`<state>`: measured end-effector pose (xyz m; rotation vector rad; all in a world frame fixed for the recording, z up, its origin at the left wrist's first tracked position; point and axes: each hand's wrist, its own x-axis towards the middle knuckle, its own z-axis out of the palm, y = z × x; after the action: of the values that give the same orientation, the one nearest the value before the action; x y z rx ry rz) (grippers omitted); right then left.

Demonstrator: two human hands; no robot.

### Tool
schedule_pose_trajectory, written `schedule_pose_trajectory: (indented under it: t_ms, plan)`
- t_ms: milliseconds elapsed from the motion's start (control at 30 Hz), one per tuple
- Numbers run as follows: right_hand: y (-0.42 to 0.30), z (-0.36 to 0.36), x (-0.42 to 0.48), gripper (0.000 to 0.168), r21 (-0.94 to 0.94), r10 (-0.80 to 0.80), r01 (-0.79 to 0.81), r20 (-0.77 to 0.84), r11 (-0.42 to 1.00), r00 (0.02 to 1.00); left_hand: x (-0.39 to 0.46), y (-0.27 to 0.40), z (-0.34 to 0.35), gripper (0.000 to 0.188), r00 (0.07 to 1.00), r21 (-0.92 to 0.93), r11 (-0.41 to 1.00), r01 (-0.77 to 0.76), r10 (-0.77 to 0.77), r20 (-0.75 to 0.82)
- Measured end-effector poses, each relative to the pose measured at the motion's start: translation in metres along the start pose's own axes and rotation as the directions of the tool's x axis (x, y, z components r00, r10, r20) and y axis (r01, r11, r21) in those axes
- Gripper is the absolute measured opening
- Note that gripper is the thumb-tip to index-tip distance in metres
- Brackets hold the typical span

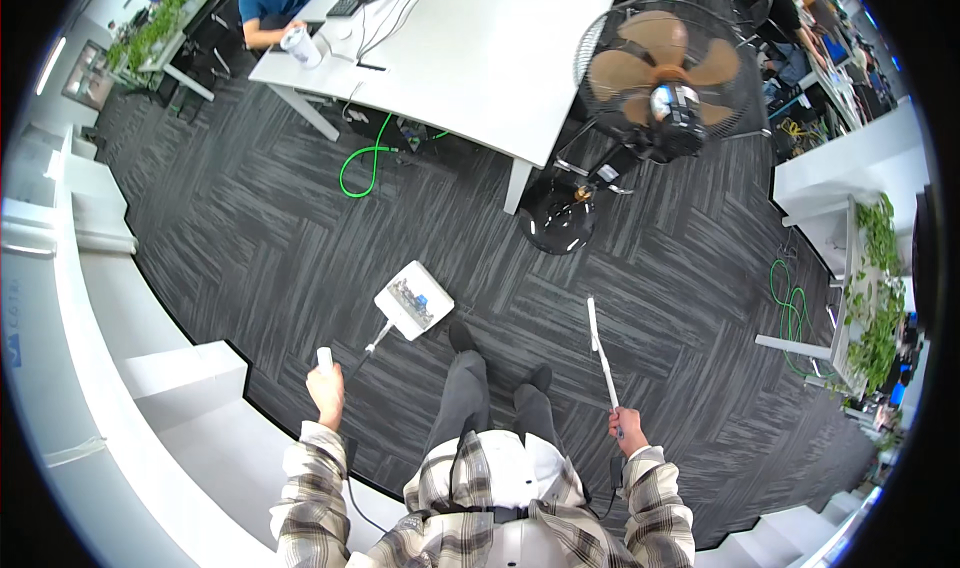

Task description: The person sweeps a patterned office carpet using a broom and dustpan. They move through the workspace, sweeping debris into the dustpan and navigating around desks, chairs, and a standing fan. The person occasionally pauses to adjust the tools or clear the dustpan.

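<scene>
My left hand (pixel 325 397) is closed around a white grip, to the left of my legs. A dark and pale handle (pixel 381 335) runs from near that hand to a white dustpan (pixel 435 317) in front of my feet. Inside the pan are grey debris (pixel 405 294) and a small blue piece (pixel 422 300). On the other side, my right hand (pixel 628 427) grips the lower end of a slim white long-handled broom (pixel 606 373). Its narrow head (pixel 591 317) points away from me over the carpet; no bristles can be made out.
Ahead is a white table (pixel 480 65) with a cup (pixel 301 47) and a laptop; a person (pixel 274 5) sits there. A large fan (pixel 667 80) stands right of it. Green cables (pixel 358 193) lie on the carpet (pixel 300 253). White ledges (pixel 187 365) line the left, planters (pixel 874 290) the right.
</scene>
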<state>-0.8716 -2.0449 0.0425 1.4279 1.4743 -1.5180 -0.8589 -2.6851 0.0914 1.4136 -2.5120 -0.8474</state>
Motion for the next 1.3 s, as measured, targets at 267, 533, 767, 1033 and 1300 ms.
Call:
schedule_pose_trajectory:
  t_ms: [267, 533, 767, 1033, 1300]
  plan:
    - [-0.057, 0.124, 0.09, 0.015, 0.02, -0.024, 0.025, -0.026, 0.999, 0.999, 0.119, 0.022, 0.045, 0.029, 0.956, 0.167, 0.984, -0.062, 0.011, 0.293]
    - [-0.041, 0.323, 0.082, 0.009, -0.166, -0.106, 0.083, -0.131, 0.983, 0.986, 0.187, 0.044, 0.089, 0.027, 0.904, 0.307, 0.925, -0.223, 0.079, 0.419]
    - [0.005, 0.409, 0.009, 0.019, -0.336, -0.027, 0.039, 0.042, 0.941, 0.999, 0.205, 0.028, 0.086, 0.029, 0.91, 0.318, 0.935, -0.156, 0.012, 0.413]
    - [-0.039, 0.341, 0.004, 0.022, -0.309, -0.038, 0.022, -0.044, 0.951, 0.998, 0.203, 0.023, 0.09, 0.029, 0.911, 0.329, 0.932, -0.152, 0.003, 0.413]
    - [0.005, 0.421, 0.016, 0.017, -0.468, -0.065, 0.091, 0.071, 0.879, 0.995, 0.196, 0.036, 0.095, 0.027, 0.909, 0.375, 0.912, -0.167, -0.005, 0.417]
